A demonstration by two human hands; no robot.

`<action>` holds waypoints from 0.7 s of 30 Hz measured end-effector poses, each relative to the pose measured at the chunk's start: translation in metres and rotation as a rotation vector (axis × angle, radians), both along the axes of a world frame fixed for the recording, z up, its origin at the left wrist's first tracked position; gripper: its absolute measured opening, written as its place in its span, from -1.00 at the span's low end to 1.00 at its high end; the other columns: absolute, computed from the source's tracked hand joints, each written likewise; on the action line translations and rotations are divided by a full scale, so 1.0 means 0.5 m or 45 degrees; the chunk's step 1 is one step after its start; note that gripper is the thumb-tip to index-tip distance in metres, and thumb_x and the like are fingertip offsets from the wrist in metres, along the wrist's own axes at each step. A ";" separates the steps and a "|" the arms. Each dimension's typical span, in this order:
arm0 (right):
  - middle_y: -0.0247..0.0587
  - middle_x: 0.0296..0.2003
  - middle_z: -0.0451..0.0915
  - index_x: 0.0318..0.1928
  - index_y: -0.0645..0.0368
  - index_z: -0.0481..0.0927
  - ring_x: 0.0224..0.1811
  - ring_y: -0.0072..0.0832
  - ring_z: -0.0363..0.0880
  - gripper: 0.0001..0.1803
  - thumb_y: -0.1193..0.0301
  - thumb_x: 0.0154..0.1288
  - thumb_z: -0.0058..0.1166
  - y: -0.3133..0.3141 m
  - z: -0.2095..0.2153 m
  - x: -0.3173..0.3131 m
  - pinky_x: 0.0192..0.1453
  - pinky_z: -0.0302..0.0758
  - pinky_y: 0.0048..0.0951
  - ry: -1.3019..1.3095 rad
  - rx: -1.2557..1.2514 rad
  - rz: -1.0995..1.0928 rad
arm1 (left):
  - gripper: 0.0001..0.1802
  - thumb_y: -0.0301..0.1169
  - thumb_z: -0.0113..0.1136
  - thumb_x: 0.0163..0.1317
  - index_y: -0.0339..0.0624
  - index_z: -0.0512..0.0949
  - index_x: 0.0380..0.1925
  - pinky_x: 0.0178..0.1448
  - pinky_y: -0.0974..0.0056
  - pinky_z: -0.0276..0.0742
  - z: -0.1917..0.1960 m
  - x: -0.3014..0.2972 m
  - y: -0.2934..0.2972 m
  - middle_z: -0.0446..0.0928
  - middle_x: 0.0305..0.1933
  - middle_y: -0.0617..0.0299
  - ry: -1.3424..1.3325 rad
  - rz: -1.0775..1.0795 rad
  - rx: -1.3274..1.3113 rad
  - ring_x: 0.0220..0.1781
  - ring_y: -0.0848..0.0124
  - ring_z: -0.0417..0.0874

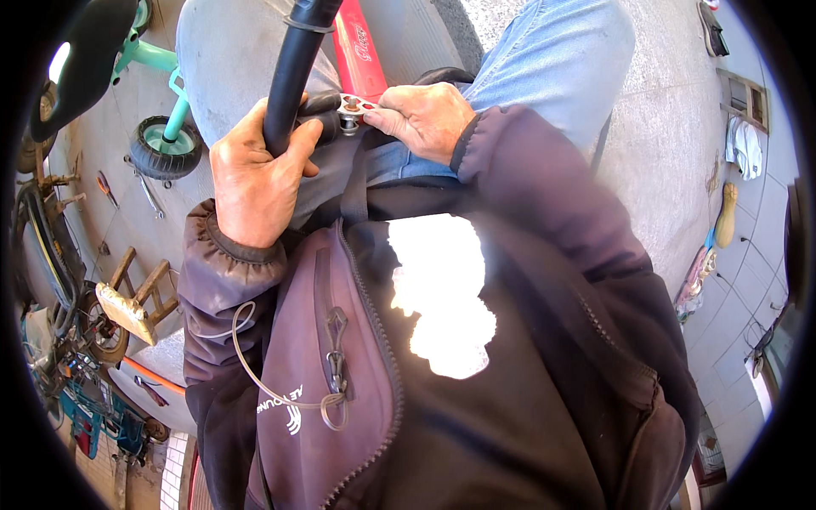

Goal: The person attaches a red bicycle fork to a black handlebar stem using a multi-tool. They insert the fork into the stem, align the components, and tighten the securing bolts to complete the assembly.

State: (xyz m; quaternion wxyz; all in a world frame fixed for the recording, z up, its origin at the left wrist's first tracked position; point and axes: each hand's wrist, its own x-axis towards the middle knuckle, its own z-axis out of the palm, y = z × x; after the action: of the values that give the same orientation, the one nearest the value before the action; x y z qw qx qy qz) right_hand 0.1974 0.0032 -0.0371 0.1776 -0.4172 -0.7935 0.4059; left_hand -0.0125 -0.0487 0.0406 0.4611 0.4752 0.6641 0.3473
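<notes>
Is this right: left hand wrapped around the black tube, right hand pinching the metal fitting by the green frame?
Not quite. The frame by the metal fitting is red, not green, per the head view. The left hand does grip the black tube; the right hand pinches the fitting.

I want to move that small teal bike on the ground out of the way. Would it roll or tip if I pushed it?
The teal bike probably rolls easily: its black tyre looks round and rests on smooth concrete. It seems small with a thin frame, so likely light to lift. It may tip sideways, since no stand shows. The left hand grips a black tube elsewhere.
</notes>
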 end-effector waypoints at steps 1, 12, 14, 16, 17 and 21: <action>-0.02 -0.54 0.58 -0.45 0.20 0.56 -0.46 -0.03 0.59 -0.50 -0.01 0.37 0.05 -0.005 -0.005 -0.001 -0.36 0.48 -0.12 0.017 -0.082 -0.034 | -0.71 -0.50 0.30 0.21 -0.39 0.59 -0.07 -0.46 0.46 0.51 -0.003 0.001 -0.001 0.58 -0.50 0.27 -0.010 0.004 0.031 -0.56 0.61 0.56; 0.11 -0.49 0.59 -0.42 0.23 0.62 -0.37 -0.06 0.61 -0.49 -0.01 0.36 0.02 -0.010 0.034 0.000 -0.27 0.47 -0.19 -0.064 -0.377 -0.630 | -0.68 -0.52 0.29 0.22 -0.37 0.59 -0.01 -0.40 0.48 0.51 0.003 0.009 -0.002 0.60 -0.41 0.27 0.028 0.024 -0.019 -0.51 0.60 0.56; 0.11 -0.48 0.62 -0.31 0.24 0.68 -0.37 -0.17 0.63 -0.53 0.06 0.34 -0.02 -0.014 0.042 -0.002 -0.20 0.48 -0.27 0.040 -0.559 -0.570 | -0.71 -0.48 0.31 0.20 -0.40 0.60 -0.10 -0.44 0.44 0.54 0.002 0.010 -0.001 0.61 -0.48 0.23 0.025 0.051 0.015 -0.54 0.58 0.59; -0.19 -0.49 0.55 -0.32 0.26 0.66 -0.49 -0.47 0.46 -0.53 0.06 0.37 -0.01 -0.024 0.047 -0.002 -0.36 0.39 -0.42 0.176 -0.704 -0.493 | -0.71 -0.48 0.31 0.20 -0.40 0.60 -0.10 -0.44 0.44 0.54 0.003 0.011 -0.001 0.61 -0.48 0.23 0.046 0.046 0.010 -0.54 0.58 0.59; -0.34 -0.49 0.51 -0.32 0.27 0.65 -0.54 -0.61 0.38 -0.53 0.07 0.38 -0.01 -0.030 0.053 -0.003 -0.44 0.34 -0.50 0.246 -0.774 -0.456 | -0.71 -0.49 0.31 0.20 -0.40 0.60 -0.10 -0.44 0.44 0.54 0.003 0.011 -0.001 0.62 -0.47 0.22 0.056 0.041 0.010 -0.54 0.58 0.60; -0.43 -0.55 0.42 -0.16 0.27 0.61 -0.63 -0.74 0.28 -0.69 0.23 0.38 0.06 -0.035 0.073 -0.012 -0.65 0.17 -0.68 0.266 -1.196 -0.559 | -0.71 -0.48 0.31 0.19 -0.39 0.60 -0.10 -0.44 0.44 0.54 -0.001 0.011 -0.001 0.62 -0.47 0.22 0.038 0.042 0.014 -0.54 0.58 0.60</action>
State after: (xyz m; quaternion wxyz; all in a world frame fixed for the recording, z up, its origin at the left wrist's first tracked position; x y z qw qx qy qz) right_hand 0.1915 -0.0142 -0.0004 0.1307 -0.5656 -0.3981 0.7103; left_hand -0.0072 -0.0490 0.0403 0.4428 0.4718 0.6767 0.3513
